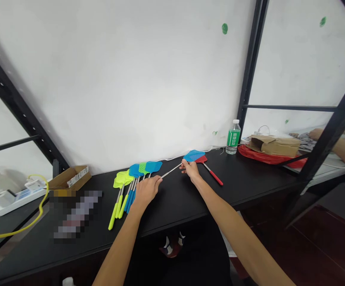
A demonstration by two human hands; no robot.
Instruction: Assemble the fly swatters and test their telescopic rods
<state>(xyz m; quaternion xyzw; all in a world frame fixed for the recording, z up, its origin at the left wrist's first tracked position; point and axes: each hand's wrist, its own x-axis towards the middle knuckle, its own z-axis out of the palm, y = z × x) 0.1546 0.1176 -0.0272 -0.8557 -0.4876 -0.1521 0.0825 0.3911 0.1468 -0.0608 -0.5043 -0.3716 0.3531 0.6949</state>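
Note:
A fly swatter with a blue head (193, 155) and a thin metal shaft is stretched between both hands. My left hand (146, 190) is closed round its handle end, which the fingers hide. Just below the blue head, my right hand (191, 170) pinches the shaft. Partly under that head lies a red fly swatter (216, 177), its handle pointing toward the front right. Left of my left hand, several fly swatters lie side by side: yellow-green ones (112, 216), blue ones (135, 170) and a green one (142, 167). My left hand and wrist cover some of their handles.
The black table (172, 202) runs along a white wall. A water bottle (233, 137) stands at the back right, and an open cardboard box (74, 178) at the left. Beyond the right frame post are a red bag (267, 157), another cardboard box (275, 144) and another person's arm.

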